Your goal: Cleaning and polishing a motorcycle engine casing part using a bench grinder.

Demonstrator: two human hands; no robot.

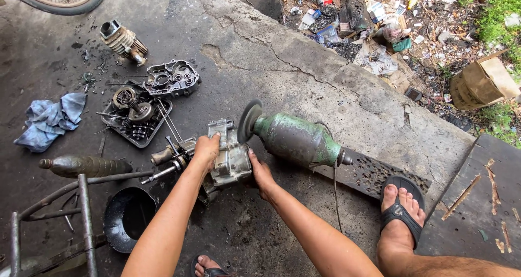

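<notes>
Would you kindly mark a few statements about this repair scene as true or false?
1. Both hands hold the metal engine casing. True.
2. The green grinder lies on the ground beside the casing. True.
3. The blue rag covers the grinder. False: it lies apart on the ground, on the left of the picture.
4. The black bowl sits on the tray of parts. False: it sits on the ground, nearer the person.
</notes>
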